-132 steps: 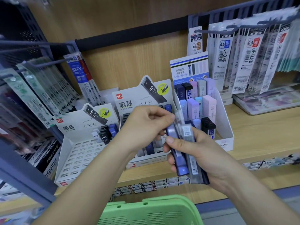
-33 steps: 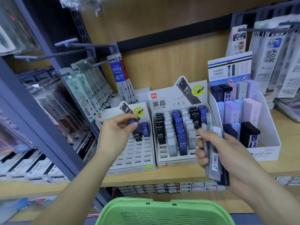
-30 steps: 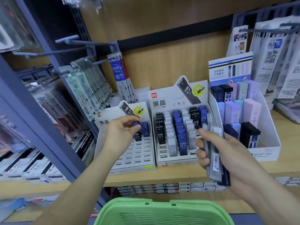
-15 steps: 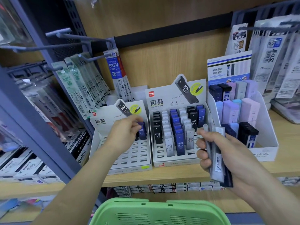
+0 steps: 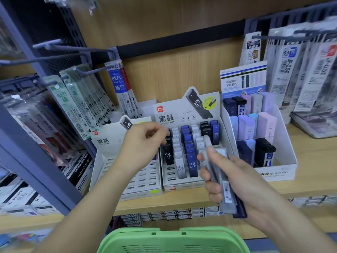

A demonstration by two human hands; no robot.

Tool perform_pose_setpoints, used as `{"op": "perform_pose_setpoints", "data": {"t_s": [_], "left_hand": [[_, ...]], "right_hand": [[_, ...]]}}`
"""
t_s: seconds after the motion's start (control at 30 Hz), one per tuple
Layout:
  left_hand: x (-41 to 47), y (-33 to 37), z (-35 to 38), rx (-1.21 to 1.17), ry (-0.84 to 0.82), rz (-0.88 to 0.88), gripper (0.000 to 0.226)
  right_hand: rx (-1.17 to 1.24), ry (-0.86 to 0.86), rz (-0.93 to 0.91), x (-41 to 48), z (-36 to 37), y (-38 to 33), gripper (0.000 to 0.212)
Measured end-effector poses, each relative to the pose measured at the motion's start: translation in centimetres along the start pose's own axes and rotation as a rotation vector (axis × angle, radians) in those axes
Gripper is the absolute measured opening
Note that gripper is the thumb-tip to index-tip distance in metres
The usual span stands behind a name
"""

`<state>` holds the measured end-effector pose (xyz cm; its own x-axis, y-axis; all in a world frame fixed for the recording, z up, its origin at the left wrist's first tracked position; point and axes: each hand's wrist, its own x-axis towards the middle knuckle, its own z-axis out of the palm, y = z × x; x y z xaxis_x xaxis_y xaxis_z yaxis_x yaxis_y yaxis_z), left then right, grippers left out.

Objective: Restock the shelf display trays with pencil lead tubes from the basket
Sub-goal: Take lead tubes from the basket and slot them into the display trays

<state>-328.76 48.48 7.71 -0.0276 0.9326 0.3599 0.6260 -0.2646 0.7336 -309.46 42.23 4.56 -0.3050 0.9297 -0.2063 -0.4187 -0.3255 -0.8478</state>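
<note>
My right hand point(image 5: 242, 181) grips a bundle of several grey and dark blue pencil lead tubes point(image 5: 225, 194), held upright in front of the middle display tray point(image 5: 182, 187). That tray holds rows of black, white and blue HB 0.7 tubes point(image 5: 191, 161). My left hand point(image 5: 144, 145) hovers over the back of the left display tray point(image 5: 140, 183), fingers loosely curled with nothing in them. Most slots of the left tray are bare, and the tubes at its back are hidden behind my hand. The green basket point(image 5: 173, 241) sits below at the frame's bottom edge.
A white box of pastel and dark lead cases point(image 5: 273, 172) stands right of the trays on the wooden shelf point(image 5: 313, 161). Refill packs hang from metal hooks at left point(image 5: 80, 95) and upper right point(image 5: 291, 70). Small boxes line the lower shelf point(image 5: 164, 214).
My left hand set its blue tube into the back of the left tray, let go, and has lifted up and to the right. My right hand keeps holding the bundle.
</note>
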Motion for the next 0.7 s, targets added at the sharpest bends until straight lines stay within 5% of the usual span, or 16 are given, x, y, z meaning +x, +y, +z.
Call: {"op": "perform_pose_setpoints", "data": {"t_s": [0.23, 0.47, 0.7], "left_hand": [[-2.0, 4.3, 1.5, -0.235, -0.499, -0.036, 0.021], [-0.9, 3.4, -0.8, -0.526, -0.172, -0.128, 0.020], [-0.4, 3.1, -2.9, -0.530, -0.143, -0.095, 0.027]], "right_hand": [[-0.183, -0.109, -0.031, -0.6, 0.8, 0.2, 0.015], [-0.211, -0.186, 0.019, -0.9, 0.0, -0.1, 0.046], [-0.096, -0.053, -0.035, -0.1, -0.6, -0.3, 0.035]]}}
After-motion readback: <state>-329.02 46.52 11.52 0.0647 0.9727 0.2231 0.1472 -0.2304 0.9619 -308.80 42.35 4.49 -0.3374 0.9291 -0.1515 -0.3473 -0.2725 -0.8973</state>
